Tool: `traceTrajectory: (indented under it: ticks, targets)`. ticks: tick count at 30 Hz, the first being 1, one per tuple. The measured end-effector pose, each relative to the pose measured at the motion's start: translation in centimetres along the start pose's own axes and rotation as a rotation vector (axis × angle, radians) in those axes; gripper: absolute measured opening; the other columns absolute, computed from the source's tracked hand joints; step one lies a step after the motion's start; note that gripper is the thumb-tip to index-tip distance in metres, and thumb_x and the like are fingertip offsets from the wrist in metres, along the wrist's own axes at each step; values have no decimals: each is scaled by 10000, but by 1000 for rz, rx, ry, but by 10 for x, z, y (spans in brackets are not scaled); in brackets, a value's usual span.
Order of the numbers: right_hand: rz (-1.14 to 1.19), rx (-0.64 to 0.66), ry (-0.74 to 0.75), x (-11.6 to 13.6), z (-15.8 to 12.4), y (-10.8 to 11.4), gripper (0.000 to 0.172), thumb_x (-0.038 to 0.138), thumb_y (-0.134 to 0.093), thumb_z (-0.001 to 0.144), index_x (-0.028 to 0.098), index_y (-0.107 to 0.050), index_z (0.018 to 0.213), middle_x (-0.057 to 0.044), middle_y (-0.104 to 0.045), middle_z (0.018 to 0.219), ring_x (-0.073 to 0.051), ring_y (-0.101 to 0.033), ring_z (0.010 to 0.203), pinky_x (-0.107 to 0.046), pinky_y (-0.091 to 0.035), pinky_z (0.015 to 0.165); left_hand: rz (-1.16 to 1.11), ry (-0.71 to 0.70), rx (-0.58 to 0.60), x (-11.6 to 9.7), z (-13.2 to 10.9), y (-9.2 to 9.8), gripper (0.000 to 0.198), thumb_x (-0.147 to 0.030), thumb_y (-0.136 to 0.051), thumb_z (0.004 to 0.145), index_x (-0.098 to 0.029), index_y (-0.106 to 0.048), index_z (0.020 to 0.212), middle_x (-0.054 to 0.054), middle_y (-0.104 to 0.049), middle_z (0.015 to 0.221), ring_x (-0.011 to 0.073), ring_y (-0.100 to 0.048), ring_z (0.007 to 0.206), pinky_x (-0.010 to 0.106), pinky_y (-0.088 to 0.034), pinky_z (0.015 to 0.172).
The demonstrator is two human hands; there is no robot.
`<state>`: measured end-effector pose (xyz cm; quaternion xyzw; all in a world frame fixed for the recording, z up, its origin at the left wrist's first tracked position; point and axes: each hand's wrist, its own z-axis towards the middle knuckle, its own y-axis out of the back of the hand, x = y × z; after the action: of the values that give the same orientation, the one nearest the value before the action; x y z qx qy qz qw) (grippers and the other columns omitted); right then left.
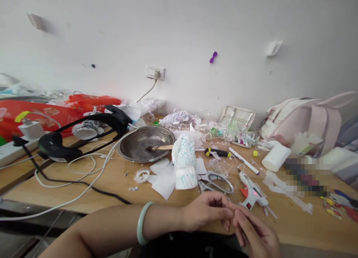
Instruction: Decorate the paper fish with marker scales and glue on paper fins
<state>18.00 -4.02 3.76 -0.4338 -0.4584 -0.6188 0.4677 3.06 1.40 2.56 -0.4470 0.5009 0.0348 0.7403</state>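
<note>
My left hand (208,211), with a pale green bangle on its wrist, is at the table's front edge, fingertips pinched together. Against it, my right hand (253,230) is closed too, its fingertips touching the left ones. Whatever they hold, if anything, is too small to make out. Just behind the hands lie grey-handled scissors (219,182) and a white paper fish shape (185,161) with green scale marks. A white glue gun (254,194) with a lit red light rests to the right.
A metal bowl (140,143) with a brush stands behind left. A black headset (60,148) and white cables (81,194) lie left. Right are a marker (244,160), a screwdriver (217,152), a white roll (276,156) and a pink bag (296,118).
</note>
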Motion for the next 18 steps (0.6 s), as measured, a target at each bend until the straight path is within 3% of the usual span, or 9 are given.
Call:
traceTrajectory:
  ticks: [5,8,12,14,18]
  targets:
    - [-89,16,58,10,-2,5,204,418,-631,824,311,-772,926,27,-583,499,-92,-502,411,-156,-460,423,45,25,20,3,-1,-2,423,-454,-804,630,-130,-555,737,-6,-644,686,87,-592,564,236,-469,588]
    - [-258,21,151,8,-2,8,222,380,-592,856,299,-767,966,8,-657,575,-85,-506,402,-142,-463,418,82,21,-13,1,1,-3,426,-455,-804,624,-129,-548,723,-4,-648,675,76,-589,580,225,-457,621]
    - [-551,64,402,-1,2,9,295,301,-507,910,167,-751,1007,-97,-756,896,-155,-704,646,-152,-556,577,111,29,-40,-5,5,-2,466,-531,-777,609,-134,-547,694,-2,-637,639,83,-578,555,232,-442,601]
    - [-679,62,547,-2,5,9,333,275,-464,932,103,-746,972,-133,-754,898,-183,-728,758,-155,-562,676,121,37,-65,-6,7,-1,485,-572,-751,610,-136,-552,681,-6,-626,619,82,-564,533,230,-426,576]
    - [-866,113,786,11,10,10,442,257,-352,981,32,-729,927,-146,-755,818,-170,-734,695,-140,-558,635,187,80,-88,-4,8,2,492,-605,-724,598,-145,-555,652,-22,-595,588,79,-538,502,239,-408,556]
